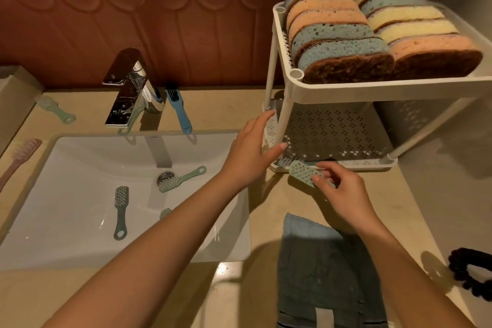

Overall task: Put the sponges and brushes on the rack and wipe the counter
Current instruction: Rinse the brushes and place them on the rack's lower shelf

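A white two-tier rack (372, 89) stands on the counter at the right; its top shelf holds several blue, orange and yellow sponges (343, 34). My right hand (343, 194) is shut on a pale green brush (302, 172) at the front edge of the rack's lower shelf (332, 133). My left hand (250, 152) is open, fingers spread beside the rack's front left post. Green brushes (121, 210) (181, 180) lie in the white sink (80, 221). A blue brush (178, 110) lies behind the sink by the tap, and a green brush (54, 108) and a pink brush (20, 157) lie at the left.
A chrome tap (127, 88) rises behind the sink. A folded grey-blue cloth (319, 269) lies on the beige counter (420, 208) near the front edge. A black scrunchie (471, 271) sits at the far right. A brown tiled wall and mirror stand behind.
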{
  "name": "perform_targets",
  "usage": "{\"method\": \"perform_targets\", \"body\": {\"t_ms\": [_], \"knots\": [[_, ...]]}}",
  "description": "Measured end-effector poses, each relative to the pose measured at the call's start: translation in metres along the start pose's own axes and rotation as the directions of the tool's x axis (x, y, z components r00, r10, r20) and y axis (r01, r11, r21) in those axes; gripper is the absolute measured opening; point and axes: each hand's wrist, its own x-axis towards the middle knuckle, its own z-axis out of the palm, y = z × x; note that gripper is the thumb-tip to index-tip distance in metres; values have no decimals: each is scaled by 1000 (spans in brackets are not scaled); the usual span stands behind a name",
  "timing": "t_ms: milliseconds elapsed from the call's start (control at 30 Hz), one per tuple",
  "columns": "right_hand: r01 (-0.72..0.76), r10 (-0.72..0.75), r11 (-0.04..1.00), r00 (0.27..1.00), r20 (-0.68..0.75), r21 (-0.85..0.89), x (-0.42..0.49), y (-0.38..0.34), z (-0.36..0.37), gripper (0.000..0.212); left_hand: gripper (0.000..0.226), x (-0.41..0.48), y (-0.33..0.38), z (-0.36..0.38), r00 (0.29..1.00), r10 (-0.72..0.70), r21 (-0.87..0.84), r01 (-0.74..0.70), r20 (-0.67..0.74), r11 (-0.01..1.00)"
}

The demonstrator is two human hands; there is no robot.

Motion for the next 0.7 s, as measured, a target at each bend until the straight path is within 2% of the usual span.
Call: {"method": "perform_targets", "body": {"t_ms": [133,267,500,633,700], "knots": [[51,-63,989,994,-85,-139,24,9,-4,25,36,17,6,6,988,136,73,-130,-79,989],[21,-58,955,992,-116,-296,56,9,-2,30,26,23,5,9,985,137,110,-126,-102,986],[122,-142,901,990,-16,-416,94,-3,23,20,28,23,3,9,982,162,149,-146,-98,978],[54,3,889,992,124,-454,112,-3,33,17,28,24,1,8,982,165,155,-149,-95,977],[51,22,879,989,147,-474,117,0,36,19,28,25,0,8,980,171,156,-154,-103,976]]}}
